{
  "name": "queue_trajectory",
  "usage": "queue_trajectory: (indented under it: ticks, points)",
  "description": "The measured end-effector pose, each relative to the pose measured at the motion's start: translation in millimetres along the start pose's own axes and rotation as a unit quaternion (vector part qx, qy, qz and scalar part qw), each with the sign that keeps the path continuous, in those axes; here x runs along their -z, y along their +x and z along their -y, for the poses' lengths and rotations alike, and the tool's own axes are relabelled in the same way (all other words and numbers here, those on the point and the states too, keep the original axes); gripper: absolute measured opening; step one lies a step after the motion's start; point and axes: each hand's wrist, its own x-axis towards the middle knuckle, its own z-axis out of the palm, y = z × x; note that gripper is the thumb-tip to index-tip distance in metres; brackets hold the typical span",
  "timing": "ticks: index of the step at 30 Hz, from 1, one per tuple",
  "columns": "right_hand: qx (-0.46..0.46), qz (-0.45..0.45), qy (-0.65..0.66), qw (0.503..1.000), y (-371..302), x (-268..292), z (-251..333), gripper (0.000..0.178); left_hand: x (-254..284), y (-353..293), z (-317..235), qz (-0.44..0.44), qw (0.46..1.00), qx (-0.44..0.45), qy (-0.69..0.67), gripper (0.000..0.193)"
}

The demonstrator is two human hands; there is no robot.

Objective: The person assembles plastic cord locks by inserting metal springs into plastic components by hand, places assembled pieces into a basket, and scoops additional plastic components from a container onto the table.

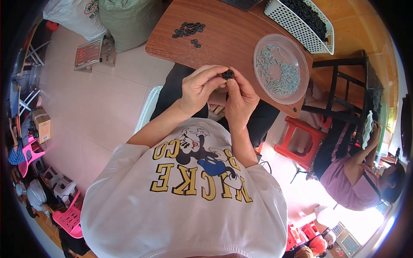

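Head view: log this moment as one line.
left hand: pinching small black part | right hand: on same part | clear bowl of pale small pieces: right | loose black parts: far on table

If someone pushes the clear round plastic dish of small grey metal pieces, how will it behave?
The clear round plastic dish would probably slide easily on the smooth wooden table. It looks thin and light, yet the small grey metal pieces add weight. They would likely shift inside it.

both hands [219, 90] pinch a small black ring [227, 74] (over the table [232, 38]).
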Motion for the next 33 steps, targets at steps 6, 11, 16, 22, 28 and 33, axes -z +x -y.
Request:
queue_trajectory:
  ticks: [6, 11, 16, 22, 28, 33]
  points:
    - [0.043, -0.025, -0.023, 0.999, 1, -5, 2, 0.024, -7, 4, 3, -0.009, 0.998, -0.051, 0.035, 0.019]
    - [0.044, -0.014, -0.070, 0.996, 14, -3, 14, 0.022, -11, 2, 6, 0.012, 0.999, -0.033, 0.021, 0.032]
    - [0.224, -0.074, -0.287, 0.928, 66, 6, 96, 0.022, 3, -8, 13, -0.023, 0.973, 0.070, -0.218, 0.051]
    - [0.415, -0.121, -0.251, 0.866, 186, 62, 157, 0.029, 20, -25, 18, 0.005, 0.977, 0.170, -0.131, 0.045]
    - [0.202, 0.019, -0.457, 0.866, 127, -5, 65, 0.018, 33, -49, 25, 0.018, 0.954, 0.283, -0.095, 0.040]
    - [0.164, 0.158, -0.453, 0.862, 99, -30, -45, 0.017, 32, -39, 20, 0.050, 0.961, 0.266, -0.049, 0.030]
